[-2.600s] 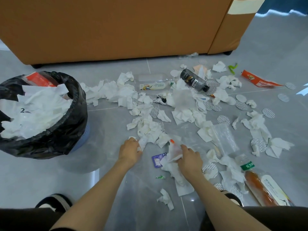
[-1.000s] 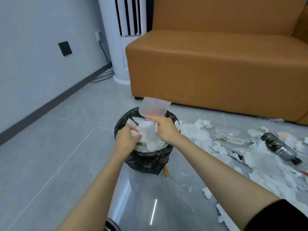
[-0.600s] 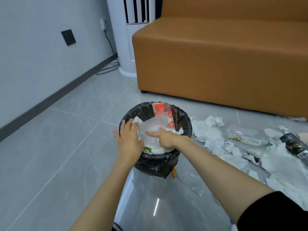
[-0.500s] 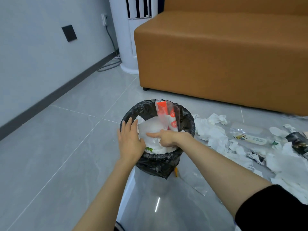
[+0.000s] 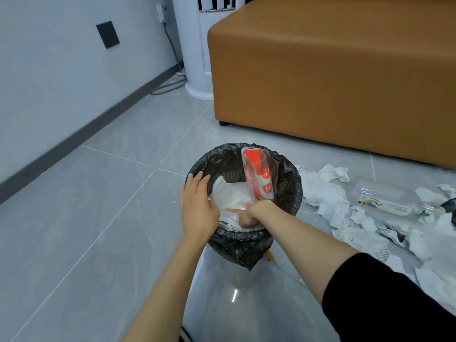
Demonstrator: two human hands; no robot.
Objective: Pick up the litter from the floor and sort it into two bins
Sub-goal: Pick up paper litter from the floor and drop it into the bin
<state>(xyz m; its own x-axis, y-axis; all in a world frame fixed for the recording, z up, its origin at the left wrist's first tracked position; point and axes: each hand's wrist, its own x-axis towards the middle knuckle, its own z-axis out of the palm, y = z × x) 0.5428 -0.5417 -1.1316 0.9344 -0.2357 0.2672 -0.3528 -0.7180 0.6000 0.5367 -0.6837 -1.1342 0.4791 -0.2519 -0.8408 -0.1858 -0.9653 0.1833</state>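
Black liner marks the bin (image 5: 288, 193), where the head view shows the compacting step. The left hand (image 5: 197, 206) lies open and flat on the paper (image 5: 232, 196) at the near rim; the right hand (image 5: 249, 217) is pushed down into it, grip not discernible. Next: withdraw both, return to the floor litter (image 5: 330, 201) on the right.
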